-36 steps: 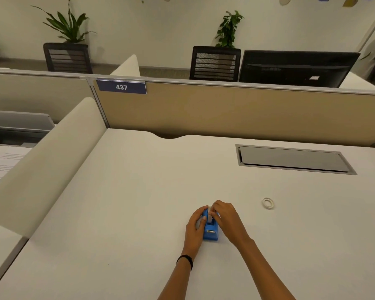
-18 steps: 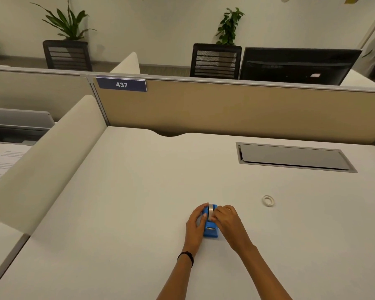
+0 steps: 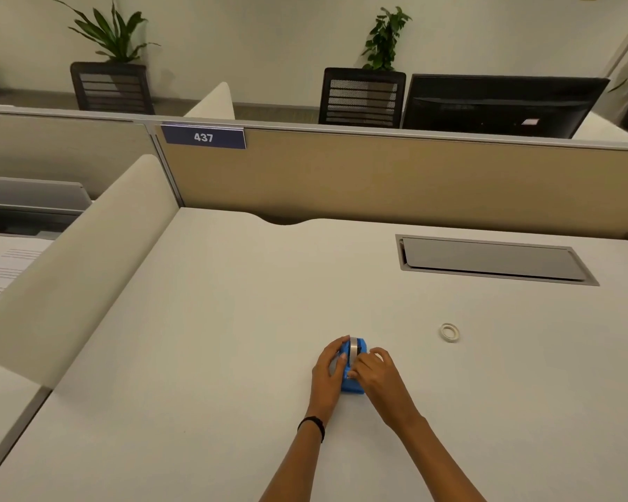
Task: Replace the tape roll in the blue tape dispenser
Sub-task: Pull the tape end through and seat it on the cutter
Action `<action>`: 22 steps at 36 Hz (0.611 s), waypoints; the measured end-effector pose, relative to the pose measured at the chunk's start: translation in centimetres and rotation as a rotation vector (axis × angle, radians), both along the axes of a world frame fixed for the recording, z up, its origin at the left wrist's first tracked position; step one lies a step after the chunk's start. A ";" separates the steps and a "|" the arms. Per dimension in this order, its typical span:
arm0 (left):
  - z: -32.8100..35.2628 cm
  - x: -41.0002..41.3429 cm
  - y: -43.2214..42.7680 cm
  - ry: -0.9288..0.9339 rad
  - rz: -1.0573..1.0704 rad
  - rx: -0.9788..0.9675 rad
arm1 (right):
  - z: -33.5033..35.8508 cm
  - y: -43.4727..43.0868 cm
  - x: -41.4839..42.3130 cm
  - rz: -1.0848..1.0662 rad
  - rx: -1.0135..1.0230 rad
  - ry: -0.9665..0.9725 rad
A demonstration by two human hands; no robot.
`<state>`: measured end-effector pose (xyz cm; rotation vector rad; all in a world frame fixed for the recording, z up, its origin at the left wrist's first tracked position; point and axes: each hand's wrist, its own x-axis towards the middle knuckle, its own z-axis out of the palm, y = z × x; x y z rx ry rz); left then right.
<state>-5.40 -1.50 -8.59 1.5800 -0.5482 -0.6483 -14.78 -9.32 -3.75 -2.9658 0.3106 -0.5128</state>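
Observation:
The blue tape dispenser (image 3: 353,385) stands on the white desk (image 3: 232,338), near its front middle. A tape roll (image 3: 353,347) sits upright in the dispenser's top. My left hand (image 3: 327,373) grips the dispenser's left side, fingers curled round it up to the roll. My right hand (image 3: 377,375) lies against the right side, its fingertips pinching at the front of the roll. A small empty tape ring (image 3: 449,332) lies flat on the desk to the right, apart from both hands.
A grey cable hatch (image 3: 493,260) is set into the desk at the back right. A tan partition (image 3: 396,182) with a "437" label closes the back. A white divider (image 3: 77,255) runs along the left side.
The tape roll has come down into the dispenser. My right hand slid from the top of the roll down toward the dispenser's front. The left hand kept its hold.

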 end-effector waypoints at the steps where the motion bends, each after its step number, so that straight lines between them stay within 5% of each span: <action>1: 0.1 0.0 0.0 -0.002 -0.002 -0.003 | 0.1 0.0 0.0 -0.002 -0.005 0.000; 22: 0.0 0.0 0.0 0.024 0.000 0.008 | 0.0 0.4 -0.3 -0.027 0.016 0.042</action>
